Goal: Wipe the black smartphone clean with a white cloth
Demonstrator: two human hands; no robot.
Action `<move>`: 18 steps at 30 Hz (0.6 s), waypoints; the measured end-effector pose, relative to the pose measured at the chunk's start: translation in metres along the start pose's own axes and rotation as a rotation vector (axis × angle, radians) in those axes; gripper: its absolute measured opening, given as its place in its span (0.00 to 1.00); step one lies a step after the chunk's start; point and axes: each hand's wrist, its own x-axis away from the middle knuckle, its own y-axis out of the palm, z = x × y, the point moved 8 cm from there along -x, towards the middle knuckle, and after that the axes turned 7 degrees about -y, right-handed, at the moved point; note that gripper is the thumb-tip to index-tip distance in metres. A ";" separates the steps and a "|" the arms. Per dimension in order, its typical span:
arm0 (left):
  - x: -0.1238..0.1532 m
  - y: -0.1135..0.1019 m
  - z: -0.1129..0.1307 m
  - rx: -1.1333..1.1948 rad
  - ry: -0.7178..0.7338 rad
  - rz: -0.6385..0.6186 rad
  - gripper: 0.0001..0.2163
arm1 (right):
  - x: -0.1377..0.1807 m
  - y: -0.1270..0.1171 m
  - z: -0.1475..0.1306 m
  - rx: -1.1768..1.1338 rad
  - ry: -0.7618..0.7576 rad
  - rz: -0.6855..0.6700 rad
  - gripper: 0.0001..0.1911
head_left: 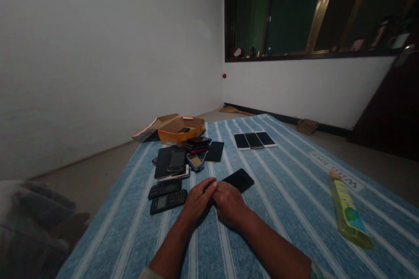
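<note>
My left hand (198,200) and my right hand (230,204) meet at the fingertips, low over the striped cloth. Both are closed, the right one curled like a fist; whatever may be between them is hidden. Just past my right hand a black smartphone (241,180) lies dark-screened and slanted, its near end covered by the knuckles. I cannot tell whether the fingers touch it. Left of my left hand are two keypad phones, a nearer one (168,202) and a farther one (165,188).
Behind them sits a pile of phones (176,159), with an open orange box (181,133) beyond. Three smartphones (254,140) lie side by side farther back. A bottle of yellow-green liquid (349,216) lies at the right on the blue striped cloth (291,192). A white wall (111,52) rises at left.
</note>
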 end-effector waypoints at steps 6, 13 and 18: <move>0.002 -0.002 0.005 0.022 -0.007 0.035 0.22 | -0.006 0.005 0.005 -0.026 0.050 0.030 0.19; 0.002 -0.003 0.004 -0.024 -0.005 0.062 0.23 | -0.006 0.004 0.003 -0.006 0.038 0.020 0.19; 0.001 -0.004 0.002 -0.020 -0.013 0.080 0.23 | -0.010 0.005 0.008 0.041 0.078 -0.024 0.17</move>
